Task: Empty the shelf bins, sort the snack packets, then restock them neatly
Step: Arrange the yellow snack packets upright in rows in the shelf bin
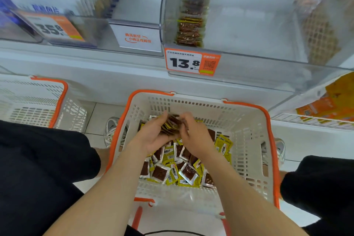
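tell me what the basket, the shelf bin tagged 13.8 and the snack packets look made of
Basket: matte white moulded plastic, orange rim; slotted walls show it. Shelf bin: clear glossy plastic, perhaps acrylic; see-through, with reflections. Snack packets: shiny plastic film, maybe foil-backed; serrated edges, clear windows.

The scene is lit brightly and evenly by diffuse white light, and only soft shadows are cast inside the basket. Heavy motion blur is seen at the upper left, where the price tag is smeared. Pale glare is spread over the clear bin. The shelf edge is bowed by the wide-angle lens. The loose packets are rendered fairly sharp.
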Available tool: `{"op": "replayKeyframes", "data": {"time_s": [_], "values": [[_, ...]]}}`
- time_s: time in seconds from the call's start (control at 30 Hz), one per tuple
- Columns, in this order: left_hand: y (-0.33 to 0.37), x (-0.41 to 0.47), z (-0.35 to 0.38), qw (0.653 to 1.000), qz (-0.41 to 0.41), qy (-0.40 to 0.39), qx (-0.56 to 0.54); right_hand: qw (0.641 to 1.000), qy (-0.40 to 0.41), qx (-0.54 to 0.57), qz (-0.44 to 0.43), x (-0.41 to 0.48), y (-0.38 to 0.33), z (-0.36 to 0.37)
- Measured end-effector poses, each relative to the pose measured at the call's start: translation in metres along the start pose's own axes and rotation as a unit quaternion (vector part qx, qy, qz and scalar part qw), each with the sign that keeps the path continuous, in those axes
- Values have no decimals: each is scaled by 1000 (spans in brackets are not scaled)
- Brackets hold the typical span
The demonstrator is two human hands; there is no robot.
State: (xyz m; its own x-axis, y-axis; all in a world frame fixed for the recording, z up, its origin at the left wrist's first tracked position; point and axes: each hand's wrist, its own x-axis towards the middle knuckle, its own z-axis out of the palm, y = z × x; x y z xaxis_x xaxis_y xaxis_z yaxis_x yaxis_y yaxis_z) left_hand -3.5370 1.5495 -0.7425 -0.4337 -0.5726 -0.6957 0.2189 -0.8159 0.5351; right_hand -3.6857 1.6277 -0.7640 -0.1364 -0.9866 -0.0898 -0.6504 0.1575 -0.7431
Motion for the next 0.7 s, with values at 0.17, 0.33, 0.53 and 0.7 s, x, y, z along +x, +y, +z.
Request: {"op": "replayKeyframes", "data": {"time_s": [0.17, 0.33, 0.53, 0.7], "values": [[25, -27, 22, 996, 24, -13, 88, 998, -35, -9, -41, -2, -35, -37], [47, -59, 41, 995, 12, -56, 83, 995, -48, -23, -82, 5, -79, -69], [80, -106, 64, 988, 48, -117, 84, 993, -82, -16, -85, 0, -116, -129], [92, -150, 115, 979, 112, -128, 110, 989, 10, -114, -91, -15, -163, -174]]}}
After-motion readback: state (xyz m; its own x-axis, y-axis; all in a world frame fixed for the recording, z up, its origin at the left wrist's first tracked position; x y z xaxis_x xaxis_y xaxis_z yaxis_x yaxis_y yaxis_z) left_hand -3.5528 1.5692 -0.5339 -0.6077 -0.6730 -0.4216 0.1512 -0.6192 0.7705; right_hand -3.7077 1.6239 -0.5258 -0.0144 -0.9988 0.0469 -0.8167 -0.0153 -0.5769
